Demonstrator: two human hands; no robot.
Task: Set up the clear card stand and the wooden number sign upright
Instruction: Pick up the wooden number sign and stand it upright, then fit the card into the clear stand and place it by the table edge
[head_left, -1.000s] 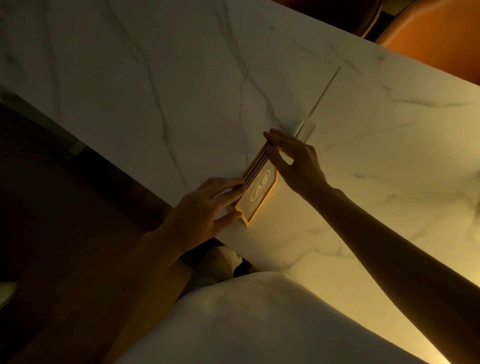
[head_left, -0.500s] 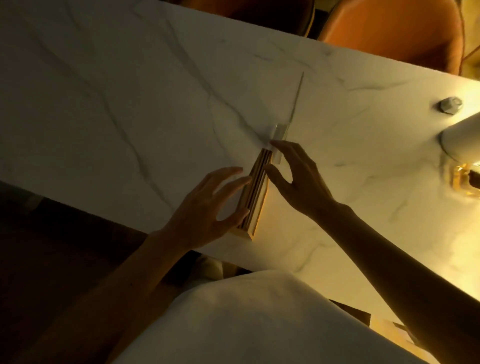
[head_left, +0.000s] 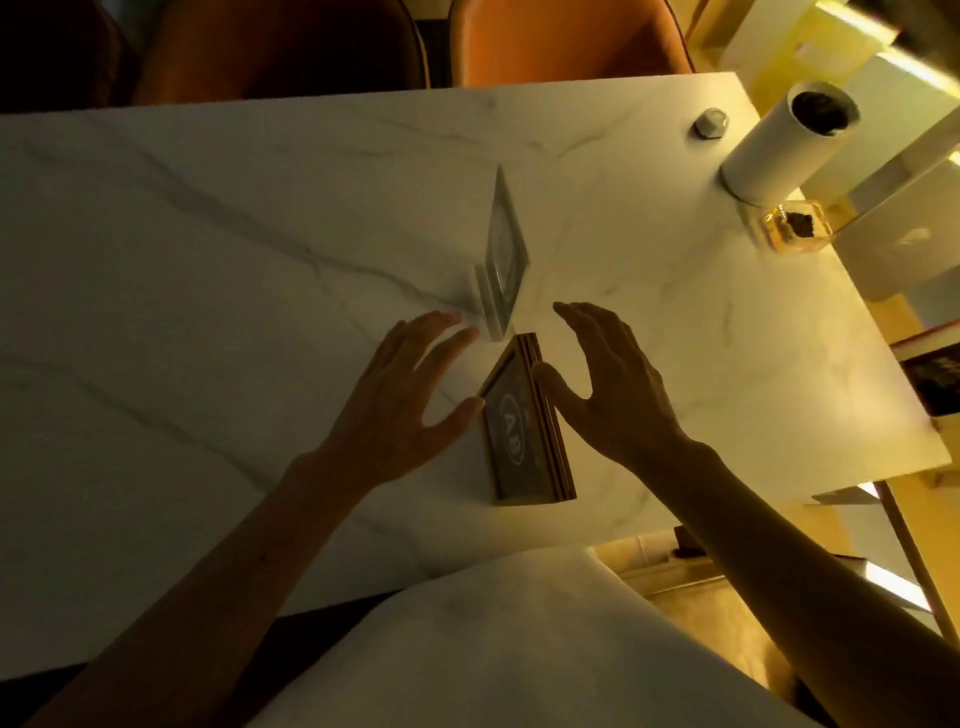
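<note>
The wooden number sign (head_left: 524, 431) stood on edge near the front of the marble table (head_left: 208, 270), its dark face with the white oval marking turned toward the left hand (head_left: 400, 410). That hand hovered beside it with its fingers (head_left: 441, 332) spread and released, the thumb tip touching or nearly touching the sign's left edge; the dim light made contact hard to judge. The right hand (head_left: 608, 395) was likewise open, its thumb resting against the sign's layered top edge. Just beyond the sign, the clear card stand (head_left: 501, 260) stood upright on its base, apart from both hands. At the far right corner stood a white cylinder (head_left: 779, 145), a small metal nut (head_left: 710, 123) and an amber glass bottle (head_left: 792, 227).
</note>
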